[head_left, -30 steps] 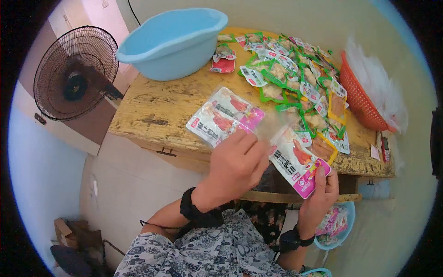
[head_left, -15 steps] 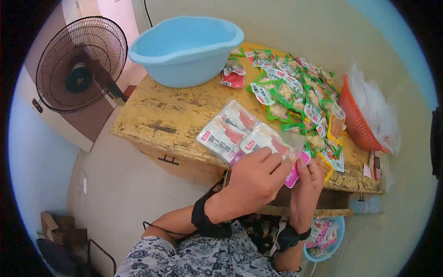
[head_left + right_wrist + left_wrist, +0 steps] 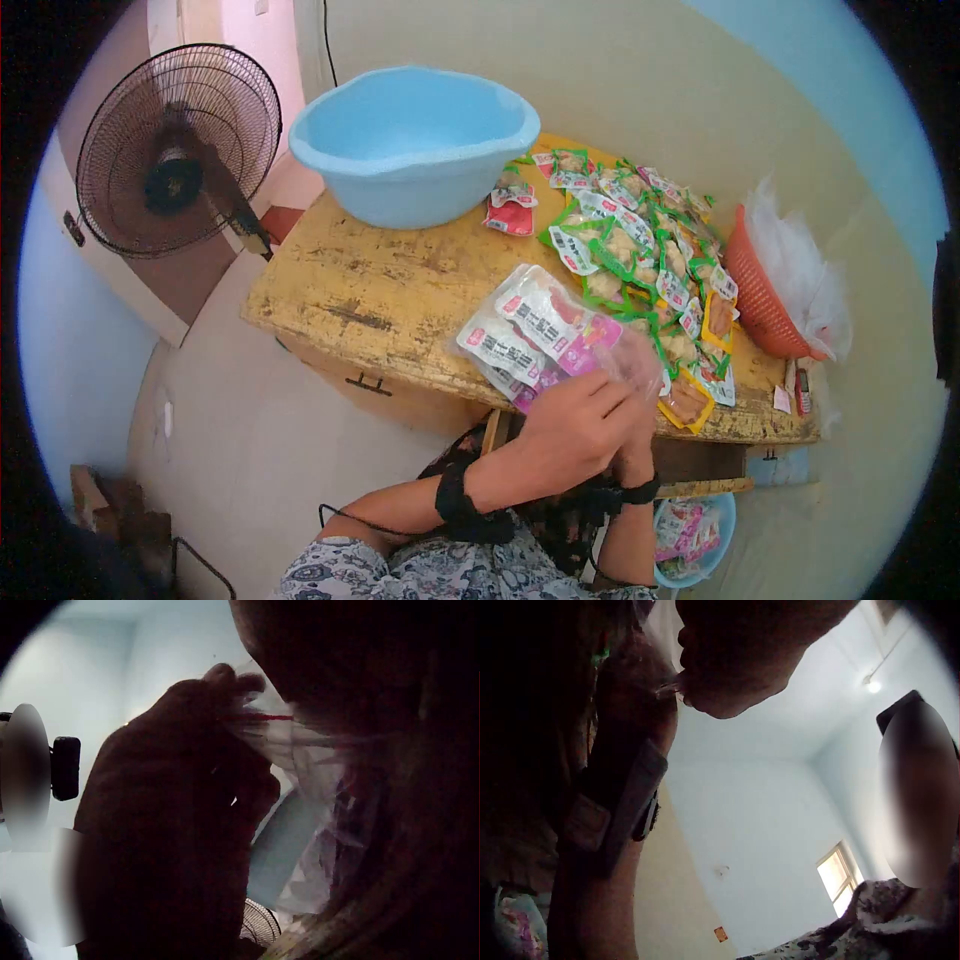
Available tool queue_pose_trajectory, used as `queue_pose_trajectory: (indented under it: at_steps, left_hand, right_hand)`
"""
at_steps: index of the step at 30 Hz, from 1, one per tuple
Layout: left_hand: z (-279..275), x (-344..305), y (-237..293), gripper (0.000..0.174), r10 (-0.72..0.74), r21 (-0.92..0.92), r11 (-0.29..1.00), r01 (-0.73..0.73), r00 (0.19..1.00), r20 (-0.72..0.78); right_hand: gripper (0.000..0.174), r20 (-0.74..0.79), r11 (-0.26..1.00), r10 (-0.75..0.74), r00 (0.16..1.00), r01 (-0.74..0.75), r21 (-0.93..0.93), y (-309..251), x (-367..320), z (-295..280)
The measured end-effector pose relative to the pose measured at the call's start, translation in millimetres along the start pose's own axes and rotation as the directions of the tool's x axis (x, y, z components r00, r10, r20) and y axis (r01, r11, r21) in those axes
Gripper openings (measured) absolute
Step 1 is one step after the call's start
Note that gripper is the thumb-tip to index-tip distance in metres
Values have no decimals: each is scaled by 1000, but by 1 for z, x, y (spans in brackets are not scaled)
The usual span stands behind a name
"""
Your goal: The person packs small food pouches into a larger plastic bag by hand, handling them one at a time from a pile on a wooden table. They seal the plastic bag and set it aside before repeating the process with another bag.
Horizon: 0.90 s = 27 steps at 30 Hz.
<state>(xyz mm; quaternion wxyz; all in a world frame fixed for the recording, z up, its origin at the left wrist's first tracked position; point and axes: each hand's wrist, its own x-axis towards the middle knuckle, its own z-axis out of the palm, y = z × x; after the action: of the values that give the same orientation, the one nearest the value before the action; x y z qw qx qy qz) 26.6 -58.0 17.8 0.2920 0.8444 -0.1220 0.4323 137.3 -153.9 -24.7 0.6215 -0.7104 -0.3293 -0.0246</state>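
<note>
1. You hold a clear plastic bag of white-and-pink snack packets [image 3: 535, 335] in the air, just above the front edge of the worn yellow wooden tabletop [image 3: 380, 280]. The packets inside lie stacked and tilted.
2. Your left grip [image 3: 575, 425] is closed on the near end of the bag, with the fingers curled over the film.
3. Your right grip [image 3: 638, 445] is just behind the left one and mostly hidden by it. In the right wrist view the film is stretched between both grips, so it is also closed on the bag.
4. Beside the bag, to the right, a heap of green-edged and yellow-edged snack packets [image 3: 640, 260] covers that side of the tabletop.
5. A light blue plastic basin [image 3: 415, 140] stands at the far end, with a red packet [image 3: 510, 218] near it.
6. An orange plastic basket [image 3: 760, 290] is at the right edge.
7. A black round fan [image 3: 175, 150] stands on the floor, well apart to the left.
</note>
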Motion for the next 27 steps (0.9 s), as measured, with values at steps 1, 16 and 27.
queue_pose_trajectory:
  at_steps: [1, 16, 27]
  left_hand:
    - [-5, 2, -1, 24, -13, 19, 1000, 14, 1000, -10]
    - [-68, -36, -65, 76, -469, 69, 880, 470, 882, -41]
    - [-67, -37, -76, 52, -388, 119, 917, 381, 921, 41]
  right_hand:
    - [47, 46, 983, -7, 999, 16, -184, 4, 4, -2]
    - [51, 121, 990, 110, 987, -97, -103, -39, 5, 2]
    - [21, 64, 880, -35, 997, 61, -470, -19, 11, 13]
